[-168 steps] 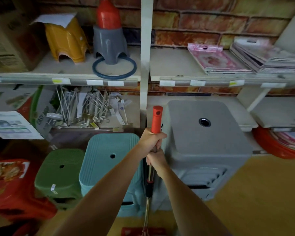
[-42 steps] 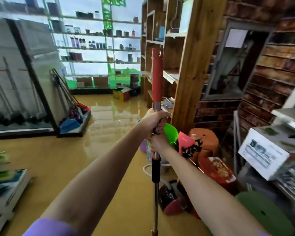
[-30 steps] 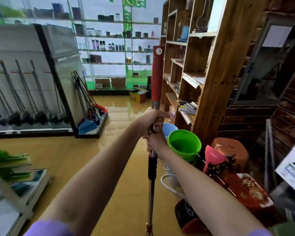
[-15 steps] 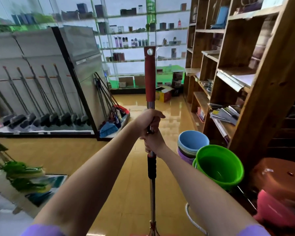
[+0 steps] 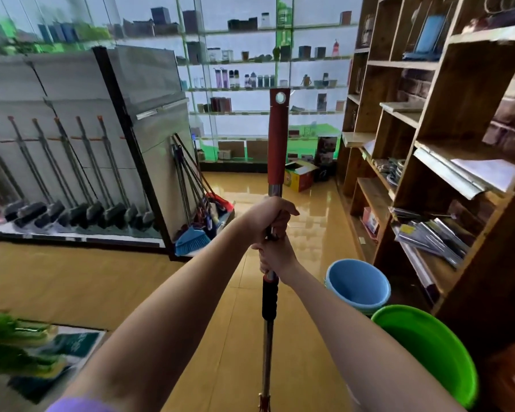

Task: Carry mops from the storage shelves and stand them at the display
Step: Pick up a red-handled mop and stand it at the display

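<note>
Arms outstretched, left hand (image 5: 266, 217) above right hand (image 5: 275, 257) (stacked, touching), both gripping upright mop (image 5: 275, 162).

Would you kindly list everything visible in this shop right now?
mop: one, red grip on a metal pole, upright at centre
blue bucket: one, floor right of the pole
green bucket: one, nearer, lower right
brushes: a row, dark heads, leaning on the left display
blue broom: one, at the display's end
wooden shelves: right wall
cardboard box: one, far floor
left hand: grips the pole, upper
right hand: grips the pole, just below
</note>
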Demonstrator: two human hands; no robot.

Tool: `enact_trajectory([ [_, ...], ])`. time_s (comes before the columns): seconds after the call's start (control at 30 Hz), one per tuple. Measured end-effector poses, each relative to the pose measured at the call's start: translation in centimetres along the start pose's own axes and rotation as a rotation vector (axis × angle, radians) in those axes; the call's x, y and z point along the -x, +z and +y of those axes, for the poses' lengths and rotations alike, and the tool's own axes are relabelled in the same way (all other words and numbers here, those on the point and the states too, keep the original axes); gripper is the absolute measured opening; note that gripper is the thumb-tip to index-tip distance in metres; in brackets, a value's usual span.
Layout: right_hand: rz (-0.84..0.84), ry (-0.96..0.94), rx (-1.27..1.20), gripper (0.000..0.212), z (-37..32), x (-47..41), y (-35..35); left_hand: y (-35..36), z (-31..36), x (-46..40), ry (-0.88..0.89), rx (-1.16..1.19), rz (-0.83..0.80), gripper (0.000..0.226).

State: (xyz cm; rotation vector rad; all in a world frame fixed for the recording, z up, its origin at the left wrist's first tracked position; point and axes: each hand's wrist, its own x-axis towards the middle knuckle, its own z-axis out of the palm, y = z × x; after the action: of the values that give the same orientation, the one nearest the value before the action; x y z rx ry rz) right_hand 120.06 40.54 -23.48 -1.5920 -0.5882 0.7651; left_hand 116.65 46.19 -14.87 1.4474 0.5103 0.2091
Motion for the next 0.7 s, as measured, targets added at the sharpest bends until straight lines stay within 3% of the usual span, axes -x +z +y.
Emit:
enact_trajectory([
  [0.07,-0.026,0.059,-0.048,0.032,-0.1,-3.6,0.9,-1.9,0.3,-2.9,-0.003,0.013,-0.003,0.051],
  [0.2,0.012,0.079,-0.079,0.011,-0.7,-11.1,3.2,-7.2,0.8,-9.5,-0.009,0.017,-0.021,0.050],
  [0.47,-0.012,0.131,-0.056,0.025,-4.5,-27.0,8.8,-19.4,4.1,-23.1,-0.013,0.049,-0.045,0.050],
  [0.7,-0.042,0.102,-0.027,0.018,-6.6,-36.5,14.5,-28.3,6.1,-28.9,-0.016,0.084,-0.020,0.052],
])
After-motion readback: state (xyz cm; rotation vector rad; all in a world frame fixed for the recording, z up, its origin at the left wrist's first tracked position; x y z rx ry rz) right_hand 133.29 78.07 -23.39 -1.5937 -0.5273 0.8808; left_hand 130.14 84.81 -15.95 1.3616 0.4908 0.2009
